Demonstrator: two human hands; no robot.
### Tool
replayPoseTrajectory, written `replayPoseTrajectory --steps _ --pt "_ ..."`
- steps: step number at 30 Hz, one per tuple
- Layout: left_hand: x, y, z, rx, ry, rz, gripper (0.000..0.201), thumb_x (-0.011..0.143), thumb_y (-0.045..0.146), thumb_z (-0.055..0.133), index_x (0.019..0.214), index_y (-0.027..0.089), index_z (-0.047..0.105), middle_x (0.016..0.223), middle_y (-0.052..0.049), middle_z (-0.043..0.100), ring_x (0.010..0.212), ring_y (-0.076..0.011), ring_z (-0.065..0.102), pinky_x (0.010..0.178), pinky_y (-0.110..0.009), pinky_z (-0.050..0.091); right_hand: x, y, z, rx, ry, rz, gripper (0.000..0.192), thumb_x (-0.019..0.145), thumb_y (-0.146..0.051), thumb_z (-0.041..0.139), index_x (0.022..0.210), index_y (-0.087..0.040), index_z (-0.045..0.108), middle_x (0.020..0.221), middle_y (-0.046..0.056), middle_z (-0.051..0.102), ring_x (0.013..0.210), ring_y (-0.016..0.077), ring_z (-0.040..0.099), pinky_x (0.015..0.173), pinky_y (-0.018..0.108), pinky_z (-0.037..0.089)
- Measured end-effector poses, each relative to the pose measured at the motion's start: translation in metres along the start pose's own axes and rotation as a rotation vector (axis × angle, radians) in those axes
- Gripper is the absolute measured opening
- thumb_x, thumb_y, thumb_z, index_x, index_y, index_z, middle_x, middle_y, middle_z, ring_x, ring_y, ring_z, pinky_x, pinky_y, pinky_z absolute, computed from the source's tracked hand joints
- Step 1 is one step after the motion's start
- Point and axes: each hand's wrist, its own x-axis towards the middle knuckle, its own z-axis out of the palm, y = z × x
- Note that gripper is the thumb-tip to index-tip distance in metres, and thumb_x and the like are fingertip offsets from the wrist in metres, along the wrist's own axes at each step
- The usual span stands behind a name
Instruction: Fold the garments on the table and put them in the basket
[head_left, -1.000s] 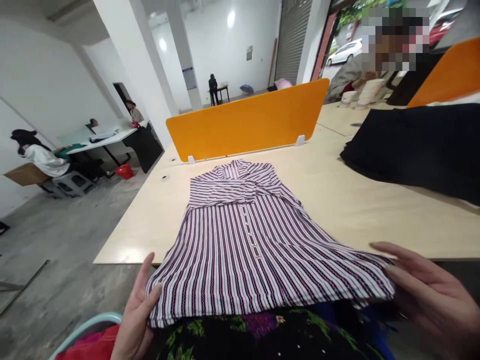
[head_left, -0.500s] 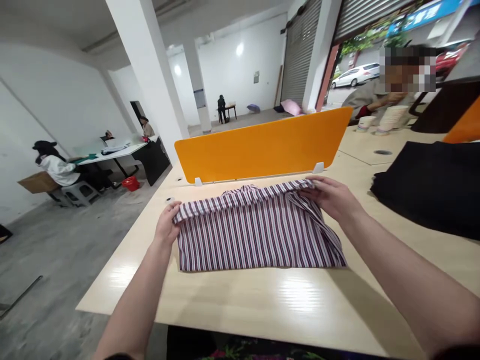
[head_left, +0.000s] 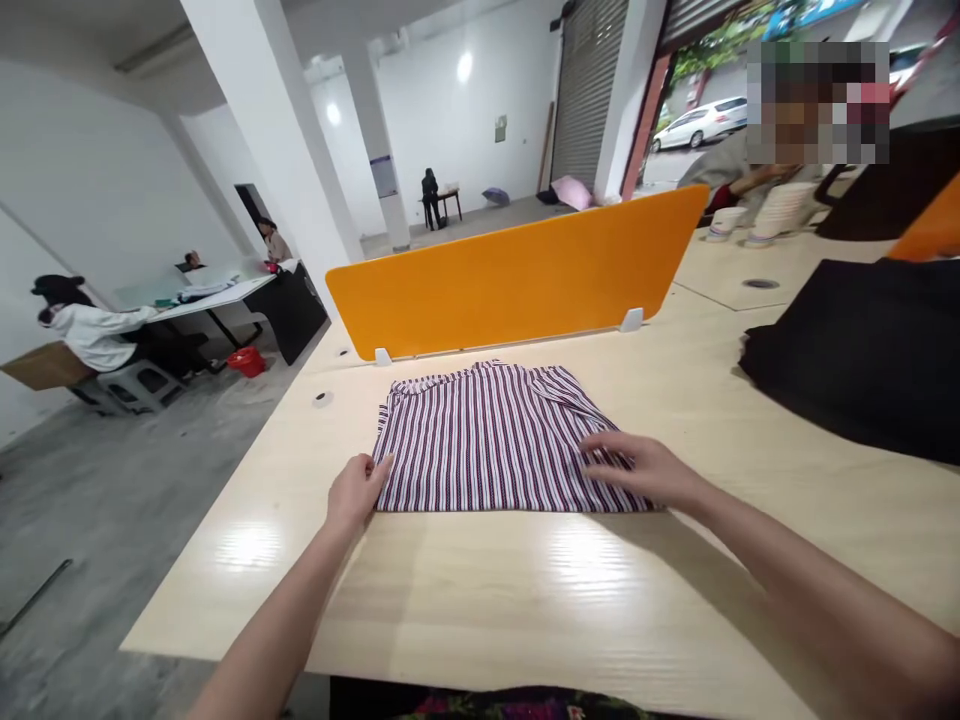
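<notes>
A striped garment (head_left: pixel 480 440) in white, dark and red lies folded into a flat bundle on the pale wooden table (head_left: pixel 450 590). At its front left edge my left hand (head_left: pixel 356 492) has its fingers curled, with the thumb on the cloth's border. My right hand (head_left: pixel 649 470) reaches over the garment's right side, fingers apart and just over or lightly touching the fabric. Loose diagonal folds run along the right part of the cloth, and the back edge is uneven.
An orange divider (head_left: pixel 517 275) stands behind the garment. Black cloth (head_left: pixel 862 360) lies at the right. Paper cups (head_left: pixel 784 212) and a dark jug (head_left: pixel 892 190) are at the back right, near a seated person (head_left: pixel 720 170). Others sit at a table (head_left: pixel 217 298) far left.
My hands have let the raised striped edge go down at the back and come nearer to me. The garment now lies flatter; my right hand has opened.
</notes>
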Motion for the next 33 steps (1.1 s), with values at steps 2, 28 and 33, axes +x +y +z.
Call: replayPoseTrajectory --steps 2,28,33 --pt "-0.005 0.009 0.006 0.260 -0.043 0.072 0.028 0.082 0.050 0.053 0.077 0.022 0.055 0.091 -0.005 0.065 0.085 -0.0229 0.060 0.070 -0.030 0.039 -0.019 -0.002 0.009 -0.253 -0.103 -0.180 0.033 0.076 -0.042 0.063 0.103 -0.023 0.068 0.115 0.008 0.067 0.107 0.0269 0.060 0.093 0.040 0.048" --pt "-0.034 0.004 -0.007 0.348 0.105 0.188 0.016 0.089 0.027 0.047 0.099 0.017 0.054 0.105 -0.015 0.058 0.102 -0.0274 0.056 0.085 -0.034 0.041 0.012 -0.035 0.054 -0.646 0.016 -0.060 0.023 0.084 -0.024 0.048 0.100 -0.017 0.063 0.116 0.016 0.062 0.101 0.0303 0.058 0.083 0.043 0.046" --pt "0.029 -0.007 0.005 0.264 0.102 -0.022 0.023 0.081 0.035 0.060 0.092 0.015 0.058 0.097 -0.016 0.061 0.094 -0.0303 0.060 0.081 -0.037 0.043 0.033 -0.010 0.056 -0.564 0.145 0.033 0.030 0.088 -0.021 0.034 0.080 -0.018 0.063 0.088 0.013 0.067 0.084 0.0256 0.059 0.074 0.034 0.044"
